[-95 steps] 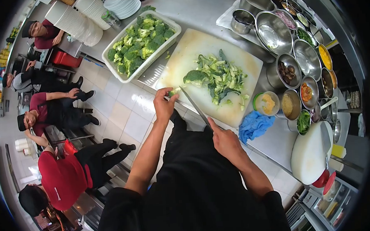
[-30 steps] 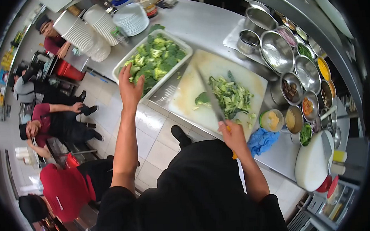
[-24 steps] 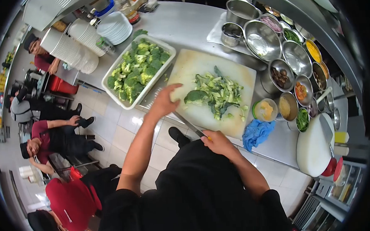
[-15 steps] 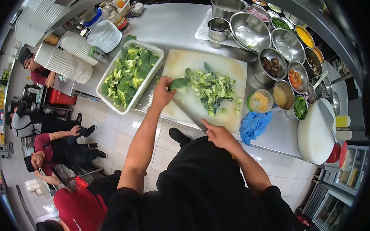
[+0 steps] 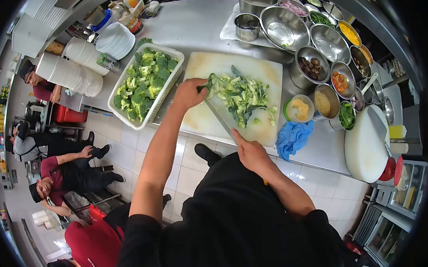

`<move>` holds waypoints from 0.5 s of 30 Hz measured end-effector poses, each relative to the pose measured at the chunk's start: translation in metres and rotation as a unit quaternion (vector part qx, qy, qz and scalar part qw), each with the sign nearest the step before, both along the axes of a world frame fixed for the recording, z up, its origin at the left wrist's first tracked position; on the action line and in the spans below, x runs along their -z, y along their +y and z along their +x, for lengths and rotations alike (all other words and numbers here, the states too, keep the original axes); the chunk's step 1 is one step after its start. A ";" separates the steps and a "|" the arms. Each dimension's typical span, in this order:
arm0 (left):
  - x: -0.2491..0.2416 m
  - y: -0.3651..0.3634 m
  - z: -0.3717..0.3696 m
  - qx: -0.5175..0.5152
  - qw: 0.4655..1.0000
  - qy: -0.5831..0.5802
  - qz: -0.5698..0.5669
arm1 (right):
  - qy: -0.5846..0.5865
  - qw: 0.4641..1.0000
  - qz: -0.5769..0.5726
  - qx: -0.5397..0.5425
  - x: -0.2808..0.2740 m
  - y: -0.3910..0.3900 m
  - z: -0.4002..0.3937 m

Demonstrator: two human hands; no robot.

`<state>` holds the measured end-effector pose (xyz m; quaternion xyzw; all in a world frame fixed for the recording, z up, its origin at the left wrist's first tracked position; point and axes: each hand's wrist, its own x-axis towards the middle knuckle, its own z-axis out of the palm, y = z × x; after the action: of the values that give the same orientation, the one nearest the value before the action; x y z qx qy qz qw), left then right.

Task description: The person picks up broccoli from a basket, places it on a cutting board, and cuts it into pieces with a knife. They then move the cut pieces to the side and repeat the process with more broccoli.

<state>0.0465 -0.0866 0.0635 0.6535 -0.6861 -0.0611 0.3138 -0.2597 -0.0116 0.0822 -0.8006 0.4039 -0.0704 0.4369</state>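
My left hand (image 5: 191,93) is over the left side of the white cutting board (image 5: 199,120), its fingers closed round a piece of broccoli (image 5: 201,88). Most of that piece is hidden by the fingers. In my right hand (image 5: 253,154), at the board's front edge, is a knife (image 5: 220,120). Its blade points up and left, with the tip close below my left hand. A heap of cut broccoli stems and leaves (image 5: 241,96) lies on the board just right of the left fingers. To the left stands a white basket (image 5: 177,78) full of broccoli florets.
A crumpled blue cloth (image 5: 293,138) and a tub of yellowish paste (image 5: 299,108) sit right of the board. Several steel bowls (image 5: 285,30) of ingredients stand beyond. A thick round chopping block (image 5: 367,150) is at far right. Co-workers (image 5: 92,248) are at left.
My left hand has turned and moved slightly up, so the broccoli that showed beyond its fingers is now mostly hidden. The knife stays close by. The whole view has shifted a little.
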 end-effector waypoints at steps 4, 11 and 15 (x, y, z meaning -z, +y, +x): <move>-0.005 -0.020 -0.001 -0.046 0.950 -0.135 0.277 | -0.054 0.998 -0.011 0.003 -0.001 0.003 0.006; 0.000 -0.024 -0.005 -0.097 0.938 -0.102 0.317 | 0.033 0.999 0.009 -0.021 0.003 0.003 0.019; 0.004 -0.025 -0.003 -0.091 0.932 -0.144 0.320 | 0.095 0.995 -0.012 -0.035 0.020 0.003 0.030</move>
<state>0.0434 -0.1121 0.0590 0.7807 -0.6057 -0.1537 -0.0095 -0.2294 -0.0085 0.0625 -0.8228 0.4141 0.0167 0.3888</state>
